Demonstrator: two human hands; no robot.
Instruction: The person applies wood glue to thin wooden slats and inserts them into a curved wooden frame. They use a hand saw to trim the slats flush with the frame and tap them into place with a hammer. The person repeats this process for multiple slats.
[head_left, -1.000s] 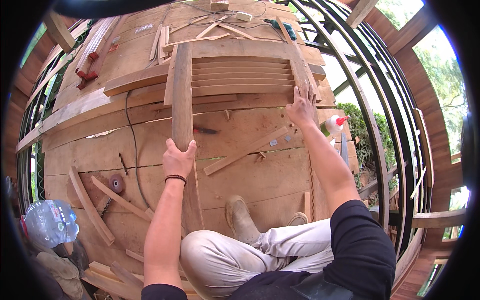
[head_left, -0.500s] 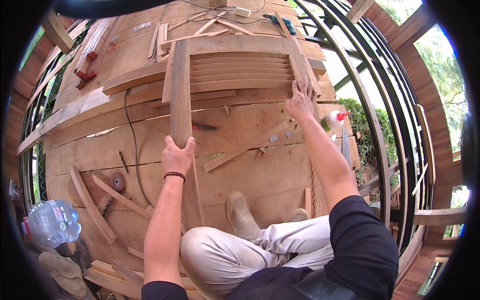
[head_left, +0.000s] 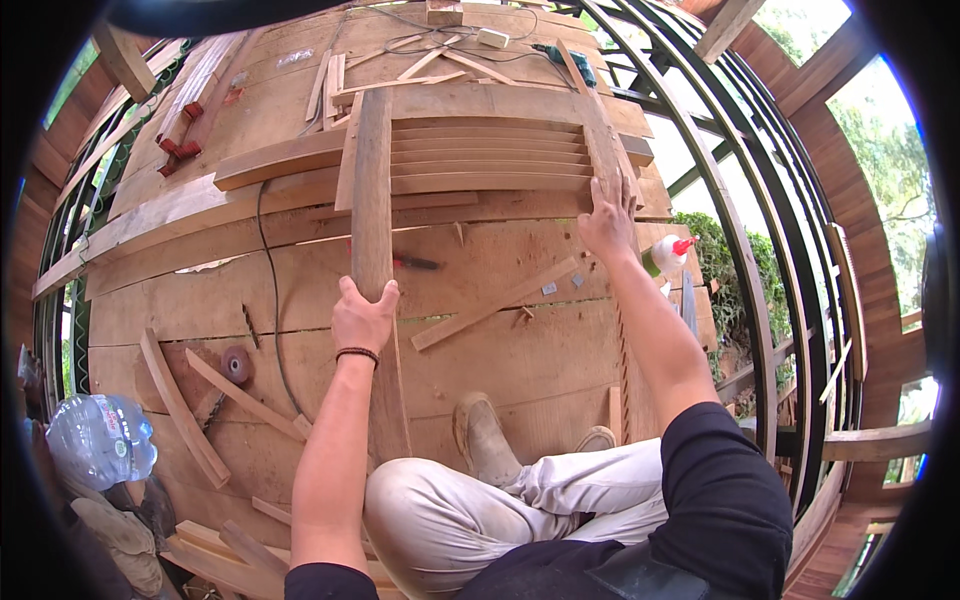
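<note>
A wooden louvre frame lies flat on the plank floor, with several thin slats [head_left: 488, 157] between two long side rails. My left hand [head_left: 363, 315] grips the left side rail [head_left: 372, 190] near its middle. My right hand [head_left: 606, 219] rests flat, fingers spread, on the right side rail [head_left: 603, 140] just below the slats. I sit on the floor with my legs in pale trousers [head_left: 500, 510] and a worn shoe [head_left: 486, 436] pointing toward the frame.
Loose wood strips [head_left: 497, 302] and curved offcuts [head_left: 180, 405] lie around. A black cable [head_left: 268, 290] runs across the boards. A glue bottle [head_left: 665, 255] stands at the right, a large plastic water bottle [head_left: 100, 440] at lower left. Black metal railing [head_left: 740, 230] edges the right side.
Both hands stay on the rails. My right hand has shifted slightly on the right rail; the view has moved a little.
</note>
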